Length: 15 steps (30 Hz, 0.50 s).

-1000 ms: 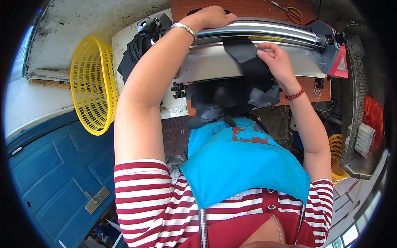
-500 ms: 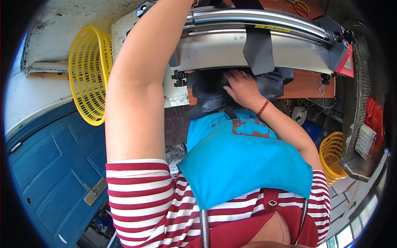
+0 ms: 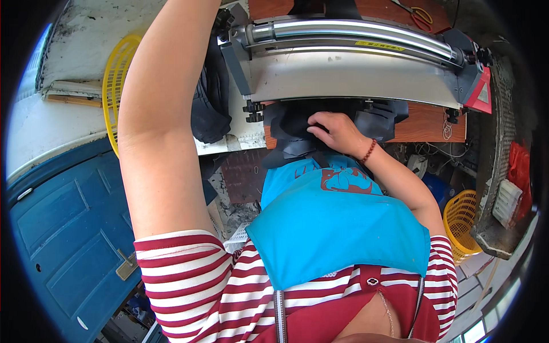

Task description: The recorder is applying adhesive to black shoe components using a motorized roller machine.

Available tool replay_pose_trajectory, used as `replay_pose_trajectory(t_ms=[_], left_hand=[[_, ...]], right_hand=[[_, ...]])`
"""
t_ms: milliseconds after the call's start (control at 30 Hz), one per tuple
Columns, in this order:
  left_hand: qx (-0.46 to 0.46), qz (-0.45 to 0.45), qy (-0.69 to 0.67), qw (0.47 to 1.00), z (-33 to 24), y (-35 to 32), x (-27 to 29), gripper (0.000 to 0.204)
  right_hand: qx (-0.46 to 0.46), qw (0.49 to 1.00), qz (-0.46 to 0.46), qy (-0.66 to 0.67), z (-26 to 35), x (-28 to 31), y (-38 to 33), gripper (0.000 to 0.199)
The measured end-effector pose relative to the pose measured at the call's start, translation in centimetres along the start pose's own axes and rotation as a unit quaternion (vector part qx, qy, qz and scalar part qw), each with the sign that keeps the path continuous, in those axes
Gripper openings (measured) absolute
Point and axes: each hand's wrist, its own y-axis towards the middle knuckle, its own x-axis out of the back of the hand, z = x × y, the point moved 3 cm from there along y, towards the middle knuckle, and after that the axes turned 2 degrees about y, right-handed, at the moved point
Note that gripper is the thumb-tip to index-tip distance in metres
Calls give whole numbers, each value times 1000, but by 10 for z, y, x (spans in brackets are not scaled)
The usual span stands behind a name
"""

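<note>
My left arm reaches up and out past the top edge, so the left hand is not in view. In front of the roller machine, my right hand is over a pile of thin black sheet pieces. Its fingers are curled, and the thumb and forefinger close at the edge of a black piece. More black pieces lie to the right of this hand. The machine has shiny metal rollers and a sloping metal plate, with no piece lying across the plate.
A stack of black pieces lies left of the machine. A yellow basket stands partly behind my left arm, another yellow basket at the right. Scissors rest behind the machine. A blue door is at lower left.
The black piece that hung over the machine's plate is gone from there. My left arm has swung to the left, uncovering the stack. My right hand's fingers have curled in from a flatter spread.
</note>
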Motion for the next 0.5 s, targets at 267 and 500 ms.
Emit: replay_pose_trajectory(t_ms=[267, 500], left_hand=[[-68, -35, 57, 995, 17, 3, -40, 38], [-205, 45, 274, 938, 96, -11, -92, 18]], right_hand=[[-74, 906, -97, 405, 46, 115, -41, 23], [-135, 840, -193, 489, 22, 142, -71, 29]])
